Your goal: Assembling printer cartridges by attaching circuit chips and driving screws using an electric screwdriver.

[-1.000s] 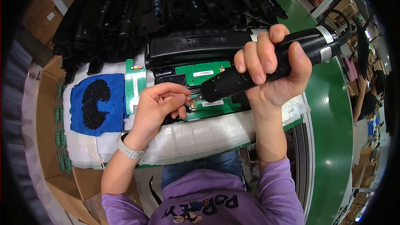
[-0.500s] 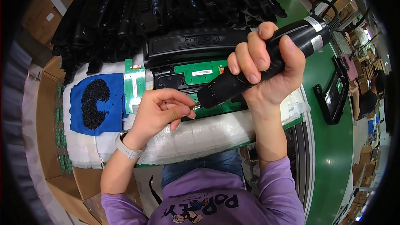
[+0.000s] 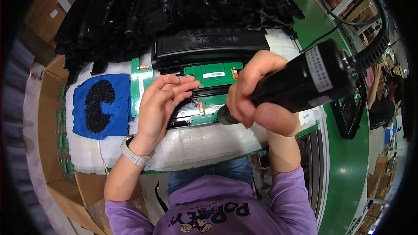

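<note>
My right hand (image 3: 265, 95) wraps round a black electric screwdriver (image 3: 298, 76), whose nose points down and left at the green circuit board (image 3: 212, 104) in the near black plastic housing. Its bit is hidden from view. My left hand (image 3: 159, 100) hovers at the left end of that housing, fingers stretched out and a little apart, with nothing visible in them. Just beyond lies another green circuit board (image 3: 217, 73) with a white label. To the left of my left hand, a narrow green circuit board (image 3: 140, 90) rests upright along the blue cloth.
A heap of small black screws (image 3: 96, 113) sits on the blue cloth (image 3: 119, 124). Behind the boards stands a black plastic panel (image 3: 209, 45), with many black housings (image 3: 143, 13) stacked further back. A black cable (image 3: 370, 45) loops at right. Another black housing (image 3: 348, 119) lies on the green table.
The screwdriver has tipped and come down to the near board, its back end swinging nearer. My left hand has moved away from the screwdriver's nose, and its pinched fingers have straightened.
</note>
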### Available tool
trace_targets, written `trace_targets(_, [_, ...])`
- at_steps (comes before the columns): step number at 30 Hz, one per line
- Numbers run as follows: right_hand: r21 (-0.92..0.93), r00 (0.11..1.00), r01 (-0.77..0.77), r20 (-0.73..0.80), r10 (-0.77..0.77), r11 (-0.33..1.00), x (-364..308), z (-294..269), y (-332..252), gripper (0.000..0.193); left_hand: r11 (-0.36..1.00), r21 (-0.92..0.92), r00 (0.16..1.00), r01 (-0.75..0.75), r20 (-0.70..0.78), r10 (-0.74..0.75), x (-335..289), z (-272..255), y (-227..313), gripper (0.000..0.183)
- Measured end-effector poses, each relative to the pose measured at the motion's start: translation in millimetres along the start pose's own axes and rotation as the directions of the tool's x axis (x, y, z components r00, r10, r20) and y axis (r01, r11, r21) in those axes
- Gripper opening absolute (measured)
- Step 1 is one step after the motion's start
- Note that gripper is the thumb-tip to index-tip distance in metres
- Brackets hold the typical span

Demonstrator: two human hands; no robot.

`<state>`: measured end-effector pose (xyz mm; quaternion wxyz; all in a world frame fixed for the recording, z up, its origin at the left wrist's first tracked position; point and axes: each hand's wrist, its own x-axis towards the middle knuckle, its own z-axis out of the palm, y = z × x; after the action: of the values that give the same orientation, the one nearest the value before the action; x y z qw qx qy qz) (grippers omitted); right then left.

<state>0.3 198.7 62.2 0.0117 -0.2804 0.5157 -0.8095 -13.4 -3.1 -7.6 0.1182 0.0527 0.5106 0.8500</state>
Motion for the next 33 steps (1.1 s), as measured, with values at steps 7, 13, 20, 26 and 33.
trace_targets(7, [0.022, 0.995, -0.1, -0.019, 0.1, 0.995, -4.0, 8.9, 8.4, 0.027, 0.997, 0.029, 0.996, 0.073, 0.04, -0.074, -0.6, -3.2, -7.5, 0.019])
trace_targets(13, [-0.4, 0.977, -0.076, 0.153, 0.148, 0.913, 1.2, 17.5, -12.3, 0.026, 0.994, 0.111, 1.0, 0.0, 0.013, -0.001, -5.0, 10.3, -3.7, 0.019])
trace_targets(20, [0.019, 0.99, 0.128, 0.063, -0.129, 0.992, -6.8, 17.9, 27.9, 0.021, 0.995, 0.053, 0.996, 0.089, -0.021, -0.088, -2.8, 1.4, -14.8, 0.023])
trace_targets(26, [0.027, 0.999, 0.003, 0.048, -0.004, 1.0, -2.8, -3.7, 13.9, 0.029, 0.994, -0.079, 0.993, 0.073, 0.104, -0.064, -4.5, -0.4, -8.5, 0.007])
trace_targets(33, [0.429, 0.944, 0.304, -0.017, -0.328, 0.851, 7.8, -25.1, 2.3, 0.028, 0.99, 0.099, 0.969, 0.103, 0.216, -0.123, -6.1, -0.4, 0.5, 0.008])
